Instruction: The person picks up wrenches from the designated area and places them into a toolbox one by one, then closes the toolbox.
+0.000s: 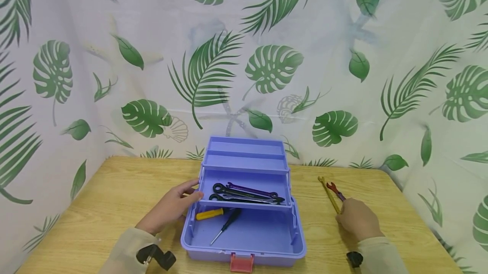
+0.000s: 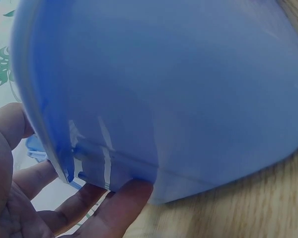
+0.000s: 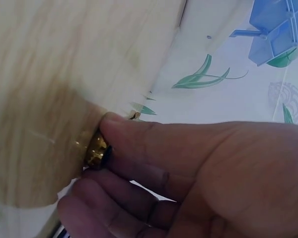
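Observation:
A blue-purple toolbox (image 1: 244, 250) stands open on the table, its trays raised. At its left side, my left hand (image 1: 173, 204) holds the edge of the lower tray (image 1: 244, 176), thumb on the rim; in the left wrist view the fingers (image 2: 124, 208) touch the outer side of the box. Right of the box, my right hand (image 1: 358, 219) pinches a gold wrench (image 1: 331, 193) between thumb and finger, its shiny end (image 3: 97, 151) showing in the right wrist view. A red wrench (image 1: 335, 190) lies alongside, partly hidden by that hand; whether it is held too cannot be seen.
Several wrenches, one purple (image 1: 251, 190) and others dark or silver, lie in the lower tray. A yellow-handled tool (image 1: 209, 214) and a black-handled screwdriver (image 1: 228, 223) lie in the box's base. A red latch (image 1: 242, 263) hangs at the front. Leaf-patterned cloth (image 1: 244, 53) backs the wooden table (image 1: 129, 189).

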The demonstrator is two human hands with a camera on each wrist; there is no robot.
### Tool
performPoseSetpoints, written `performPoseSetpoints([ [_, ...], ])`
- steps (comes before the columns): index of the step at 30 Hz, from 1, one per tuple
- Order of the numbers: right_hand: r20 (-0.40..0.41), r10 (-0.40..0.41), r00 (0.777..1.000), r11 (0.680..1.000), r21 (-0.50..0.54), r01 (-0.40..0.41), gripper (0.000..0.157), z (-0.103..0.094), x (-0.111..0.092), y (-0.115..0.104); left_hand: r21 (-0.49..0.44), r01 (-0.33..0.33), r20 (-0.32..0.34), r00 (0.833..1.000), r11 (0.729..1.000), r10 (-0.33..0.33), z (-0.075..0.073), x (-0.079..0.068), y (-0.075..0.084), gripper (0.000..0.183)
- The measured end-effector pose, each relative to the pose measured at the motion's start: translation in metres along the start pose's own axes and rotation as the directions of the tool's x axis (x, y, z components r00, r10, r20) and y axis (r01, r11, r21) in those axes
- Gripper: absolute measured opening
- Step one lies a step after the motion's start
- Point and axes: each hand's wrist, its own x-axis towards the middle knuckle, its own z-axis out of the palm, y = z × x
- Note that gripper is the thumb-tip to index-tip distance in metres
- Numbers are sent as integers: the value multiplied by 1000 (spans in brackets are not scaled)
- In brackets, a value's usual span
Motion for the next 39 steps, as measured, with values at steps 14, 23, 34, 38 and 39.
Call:
performPoseSetpoints([
  [14, 68, 16, 998, 1000, 2, -16, 16, -1, 1, 4, -8, -4, 5, 1000, 1000, 4, 2, 0, 1, 53],
  [23, 54, 6, 999, 1000, 19, -7, 23, 2, 2, 4, 59, -19, -18, 1000, 998, 20, 2, -1, 5, 52],
  [34, 46, -1, 999, 1000, 13, 0, 29, 1, 4, -1, 88, -31, 13, 999, 996, 30, 0, -3, 11, 50],
  [38, 56, 0, 998, 1000, 17, -1, 35, 3, 4, 2, 91, -36, 13, 999, 995, 35, 0, -1, 10, 49],
  [39, 63, 2, 998, 1000, 29, -3, 38, 3, 4, 3, 91, -39, 14, 999, 995, 37, 1, -1, 10, 49],
])
